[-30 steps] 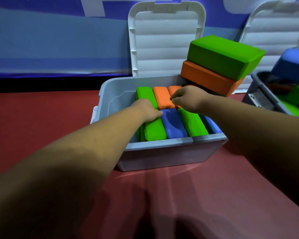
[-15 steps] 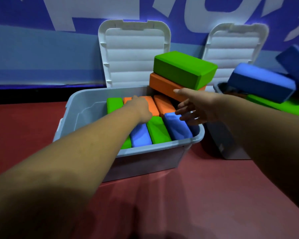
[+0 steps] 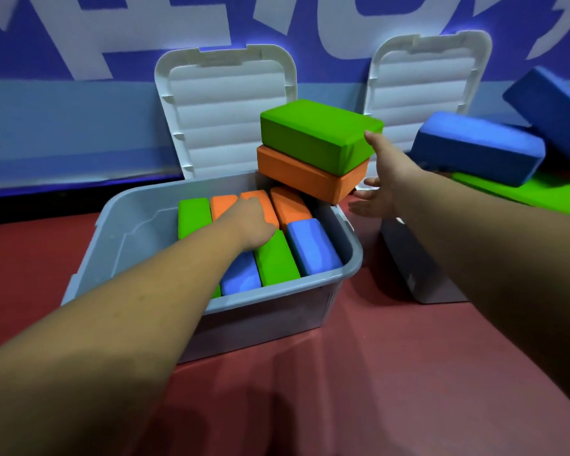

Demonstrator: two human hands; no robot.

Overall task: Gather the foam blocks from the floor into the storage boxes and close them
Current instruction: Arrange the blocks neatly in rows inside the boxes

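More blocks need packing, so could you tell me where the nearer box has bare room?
Free: inside the grey plastic storage box, the strip between its left wall and the upright green foam block. Crowded: the right side, under two stacked foam blocks.

The blocks [image 3: 316, 136] are soft, matt foam. The grey box [image 3: 351, 255] is smooth, slightly shiny plastic. Its white lid [image 3: 218, 103] is ribbed plastic. The red floor [image 3: 375, 373] looks smooth and dull.

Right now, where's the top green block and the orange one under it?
top green block [image 3: 316, 125]: head view, on its top face.
orange block under it [image 3: 297, 172]: head view, on its long side face.
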